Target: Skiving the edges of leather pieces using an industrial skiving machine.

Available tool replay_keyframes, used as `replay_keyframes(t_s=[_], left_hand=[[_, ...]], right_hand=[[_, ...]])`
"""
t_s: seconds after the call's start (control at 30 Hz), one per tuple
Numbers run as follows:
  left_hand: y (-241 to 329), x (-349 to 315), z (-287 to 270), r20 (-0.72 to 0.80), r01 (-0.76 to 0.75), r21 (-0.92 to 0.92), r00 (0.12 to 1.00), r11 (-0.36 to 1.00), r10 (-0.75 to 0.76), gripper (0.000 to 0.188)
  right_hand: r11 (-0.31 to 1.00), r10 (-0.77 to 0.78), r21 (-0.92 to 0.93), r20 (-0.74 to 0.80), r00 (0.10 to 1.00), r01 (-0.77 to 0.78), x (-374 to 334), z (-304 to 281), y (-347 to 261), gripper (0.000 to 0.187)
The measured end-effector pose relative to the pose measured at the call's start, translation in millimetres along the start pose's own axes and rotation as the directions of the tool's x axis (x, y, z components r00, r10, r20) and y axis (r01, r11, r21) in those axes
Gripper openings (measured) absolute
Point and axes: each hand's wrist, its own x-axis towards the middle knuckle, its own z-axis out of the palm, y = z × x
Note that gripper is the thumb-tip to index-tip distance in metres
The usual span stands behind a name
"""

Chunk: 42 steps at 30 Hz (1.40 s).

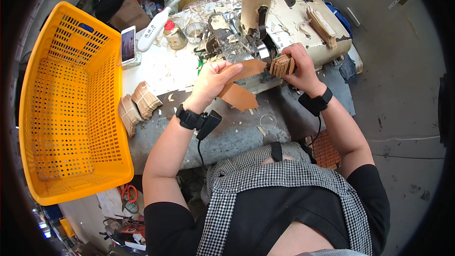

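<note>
My left hand (212,81) pinches a brown flat leather-like piece (251,69) with a pointed end, between thumb and fingers. A second brown piece (239,97) hangs just below it, lying over the dark front edge of the bench. My right hand (304,68) is closed round a thick stack of tan pieces (282,66), their layered edges facing left. Both hands are in front of the cream-coloured machine (256,12), close to its round metal part (265,51). My right fingertips are partly hidden behind the stack.
A large yellow plastic basket (128,161) stands at the left. Beside it are two tied bundles (146,98) and a phone (128,45). A red-capped jar (175,37), a white lamp (154,29) and scraps cover the bench. Another bundle (322,26) lies on the machine.
</note>
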Motion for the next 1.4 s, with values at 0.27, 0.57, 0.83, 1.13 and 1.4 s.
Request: replay_keyframes(t_s=[0.27, 0.57, 0.83, 1.13, 1.4], left_hand=[[2.7, -0.3, -0.8, -0.01, -0.018, 0.036, 1.0, 0.999, 0.018, 0.027], [4.4, -0.9, 1.3, -0.008, 0.008, 0.032, 1.0, 0.999, -0.007, 0.03], [-1.7, 2.7, -2.6, 0.009, -0.02, 0.03, 1.0, 0.999, 0.02, 0.029], [-2.7, 3.1, -3.1, 0.015, -0.027, 0.046, 1.0, 0.999, 0.027, 0.029], [-7.9, 4.5, -0.6, -0.029, -0.055, -0.004, 0.998, 0.998, 0.055, 0.029]], right_hand=[[1.0, -0.001, 0.008, -0.008, 1.0, 0.002, -0.2, 0.8, 1.7, 0.043], [0.999, -0.041, -0.026, -0.018, 0.999, 0.04, 0.4, 0.8, 1.9, 0.041], [0.999, -0.036, -0.028, -0.012, 0.999, 0.036, 0.4, 0.0, 0.9, 0.041], [1.0, -0.026, 0.003, -0.018, 0.999, 0.026, -1.4, 1.7, 3.4, 0.043], [1.0, -0.017, 0.014, -0.017, 1.0, 0.017, -1.4, 2.0, 2.9, 0.044]])
